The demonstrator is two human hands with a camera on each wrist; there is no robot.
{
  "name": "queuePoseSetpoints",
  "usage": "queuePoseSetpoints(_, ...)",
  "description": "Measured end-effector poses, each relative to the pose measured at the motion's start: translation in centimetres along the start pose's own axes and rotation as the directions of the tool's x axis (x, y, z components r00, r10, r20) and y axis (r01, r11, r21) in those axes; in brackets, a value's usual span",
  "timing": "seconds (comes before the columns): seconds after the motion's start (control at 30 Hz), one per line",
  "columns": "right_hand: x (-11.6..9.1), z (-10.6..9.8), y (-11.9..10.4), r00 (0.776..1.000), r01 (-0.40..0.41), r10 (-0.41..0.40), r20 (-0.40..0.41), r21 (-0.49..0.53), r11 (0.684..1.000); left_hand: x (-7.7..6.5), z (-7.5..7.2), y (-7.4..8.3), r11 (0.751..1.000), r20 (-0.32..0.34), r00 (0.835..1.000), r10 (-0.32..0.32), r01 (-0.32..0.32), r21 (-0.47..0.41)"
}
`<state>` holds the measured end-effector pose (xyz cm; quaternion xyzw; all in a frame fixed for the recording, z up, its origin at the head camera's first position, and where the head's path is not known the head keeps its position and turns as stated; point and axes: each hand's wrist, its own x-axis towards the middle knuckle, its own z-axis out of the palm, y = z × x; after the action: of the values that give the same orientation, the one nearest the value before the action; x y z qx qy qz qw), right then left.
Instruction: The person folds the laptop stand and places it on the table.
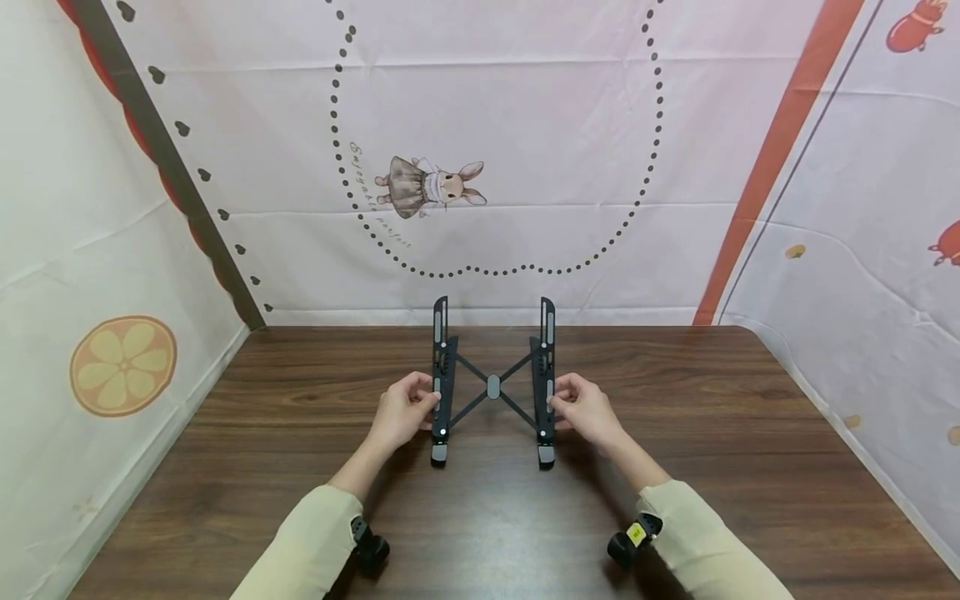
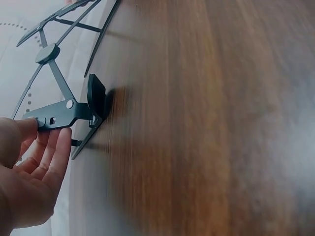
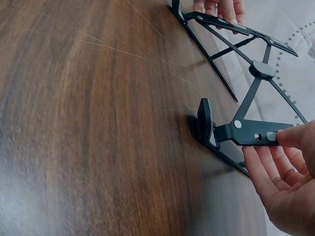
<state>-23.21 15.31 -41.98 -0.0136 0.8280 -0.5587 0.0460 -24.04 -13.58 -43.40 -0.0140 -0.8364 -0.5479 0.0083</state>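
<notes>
A black X-braced folding stand with grey pads (image 1: 492, 387) rests mid-frame in the head view on a dark brown wood-grain table (image 1: 300, 375). The left hand (image 1: 403, 408) pinches its left side, the right hand (image 1: 591, 410) its right, below white printed cloth (image 1: 555, 142) across the upper frame

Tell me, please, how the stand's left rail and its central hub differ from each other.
The left rail is long and narrow, while the central hub is short and rounded. The rail is mostly black with grey pads; the hub looks grey on top in the head view. The left hand pinches the rail, whereas no hand touches the hub. Both are parts of the same stand.
</notes>
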Motion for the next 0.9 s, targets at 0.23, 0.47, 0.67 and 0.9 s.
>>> queuePoseSetpoints(0.23, 0.1, -0.9, 0.4, 1.000, -0.019, 0.019, -0.005, 0.020, 1.000, 0.4, 0.8, 0.4, 1.000, 0.010, 1.000, 0.000, 0.000, 0.002)
queuePoseSetpoints(0.47, 0.5, -1.6, 0.8, 0.998, -0.060, 0.060, -0.009, 0.043, 0.997, 0.7, 1.7, 0.8, 1.000, 0.008, 1.000, 0.006, -0.006, -0.008)
queuePoseSetpoints(0.67, 0.3, -2.0, 0.7, 0.997, -0.074, 0.075, -0.012, 0.064, 0.995, 0.8, 2.1, 1.0, 1.000, 0.016, 1.000, 0.020, -0.020, 0.004)
queuePoseSetpoints(0.9, 0.4, -2.0, 1.1, 0.997, -0.077, 0.079, -0.010, 0.080, 0.994, 0.6, 1.9, 1.2, 1.000, 0.031, 1.000, 0.000, -0.001, 0.009)
